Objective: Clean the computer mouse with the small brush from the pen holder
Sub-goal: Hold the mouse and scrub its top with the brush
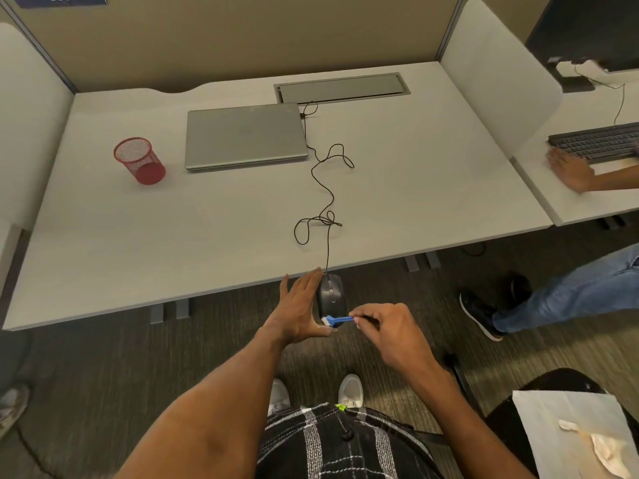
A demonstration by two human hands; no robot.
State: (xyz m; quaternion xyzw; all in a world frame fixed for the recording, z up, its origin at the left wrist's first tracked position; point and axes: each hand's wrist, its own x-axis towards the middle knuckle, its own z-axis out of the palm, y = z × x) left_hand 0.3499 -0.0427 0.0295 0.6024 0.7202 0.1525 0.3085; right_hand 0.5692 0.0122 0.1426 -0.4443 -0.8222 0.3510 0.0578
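Holding the mouse (332,295) in the air just off the near edge of the desk (138,236), the person works with both hands close to the body, probably so that loosened dust drops to the floor and not onto the desk. The left hand (299,309) grips the mouse from its left side: the fingers run fairly straight along that flank and the thumb hooks round the near end, which leaves the top and the right side bare for brushing. The right hand (387,326) pinches the far tip of the blue brush (337,319) between thumb and fingertips, a light hold that suits small flicking strokes. The brush lies crosswise, its white bristles (325,320) pointing left and resting at the near end of the mouse, right beside the left thumb. The cable (328,198) climbs from the mouse's far end over the desk edge and winds in loose loops to the closed laptop (245,134) at the far side; that slack is what lets the mouse be lifted off. The red mesh pen holder (140,160) stands far left, well apart from the 2 hands, and looks empty. I judge the cleaning under way, with the brush on the rear edge.
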